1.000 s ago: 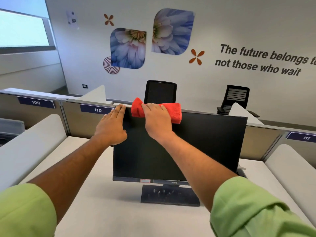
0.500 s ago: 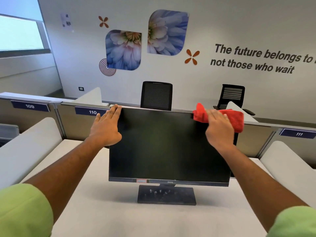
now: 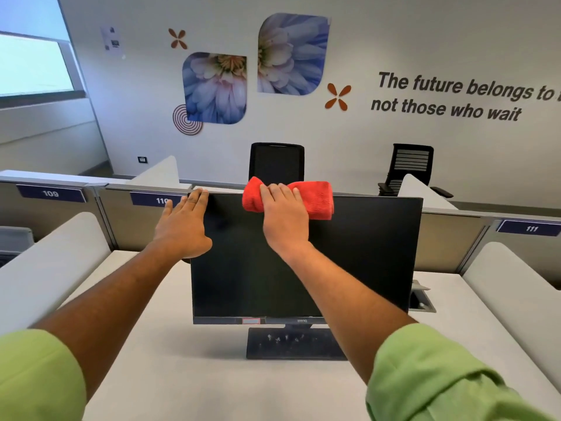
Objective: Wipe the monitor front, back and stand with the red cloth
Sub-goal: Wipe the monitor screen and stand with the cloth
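The white desk [image 3: 158,375] has a smooth matte top and is closed in by grey partition panels [image 3: 446,241] with rounded white side dividers [image 3: 45,262]. In the middle of it stands the monitor [image 3: 358,253], a flat black rectangle with a thin frame and a dark matte screen that is switched off (a small red-edged sticker sits on its lower bezel). It rests on a flat rectangular black stand [image 3: 291,344], whose surface shows some pale dusty marks. Behind the partition two black office chairs [image 3: 276,161] with mesh backs face a pale wall with blue flower prints. Both forearms reach forward from rolled green sleeves [image 3: 431,381]. The left hand [image 3: 182,229] lies flat against the upper left corner of the monitor, the fingers straight and close together, their tips reaching the top edge, the thumb spread to the side on the screen; it grips nothing. The right hand [image 3: 285,217] lies palm down over the red cloth [image 3: 315,197], the fingers bent over the top edge of the monitor and pressing the cloth there, a little left of the middle. The cloth is soft microfibre with a fine fuzzy surface, folded into a thick roll that sticks out on both sides of the hand.
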A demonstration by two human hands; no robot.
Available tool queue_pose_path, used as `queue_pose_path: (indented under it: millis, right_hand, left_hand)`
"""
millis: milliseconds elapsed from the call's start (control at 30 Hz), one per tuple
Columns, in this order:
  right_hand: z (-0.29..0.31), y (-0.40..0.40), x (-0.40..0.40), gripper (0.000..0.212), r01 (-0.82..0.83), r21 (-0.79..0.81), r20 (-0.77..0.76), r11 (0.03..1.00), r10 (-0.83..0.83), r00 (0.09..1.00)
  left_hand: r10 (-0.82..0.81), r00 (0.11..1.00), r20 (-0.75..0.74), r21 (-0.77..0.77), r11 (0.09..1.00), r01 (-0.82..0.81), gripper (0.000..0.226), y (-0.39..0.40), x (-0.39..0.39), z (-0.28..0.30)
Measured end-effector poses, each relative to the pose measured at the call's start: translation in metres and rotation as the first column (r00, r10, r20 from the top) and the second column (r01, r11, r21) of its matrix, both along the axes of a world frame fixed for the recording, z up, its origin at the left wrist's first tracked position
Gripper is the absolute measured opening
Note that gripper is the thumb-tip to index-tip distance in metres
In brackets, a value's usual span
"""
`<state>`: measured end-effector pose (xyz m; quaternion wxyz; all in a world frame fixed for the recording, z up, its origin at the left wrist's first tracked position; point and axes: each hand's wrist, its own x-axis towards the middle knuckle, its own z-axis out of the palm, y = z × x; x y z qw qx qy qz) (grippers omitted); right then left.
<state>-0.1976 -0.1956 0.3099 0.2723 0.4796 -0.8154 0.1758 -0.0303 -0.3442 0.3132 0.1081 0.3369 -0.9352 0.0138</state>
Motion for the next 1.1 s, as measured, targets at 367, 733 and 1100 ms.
queue_pose_path:
  millis: [367, 733, 1100]
  right_hand:
    - [-0.007, 0.109, -0.111, 0.060, 0.167, -0.023, -0.080, 0.986, -0.168, 0.983]
    - [-0.004, 0.191, -0.171, 0.073, 0.343, -0.117, 0.294, 0.932, -0.297, 0.908]
    - [0.003, 0.195, -0.198, 0.088, 0.490, -0.381, 0.709, 0.784, -0.092, 0.699]
  left_hand:
    - [-0.021, 0.994, -0.108, 0.050, 0.998, 0.026, 0.104, 0.004, -0.003, 0.002]
    - [0.002, 0.996, -0.086, 0.014, 1.000, -0.001, 0.100, 0.006, -0.004, 0.008]
    - [-0.151, 0.981, -0.121, -0.083, 0.986, 0.141, 0.089, 0.079, -0.079, 0.019]
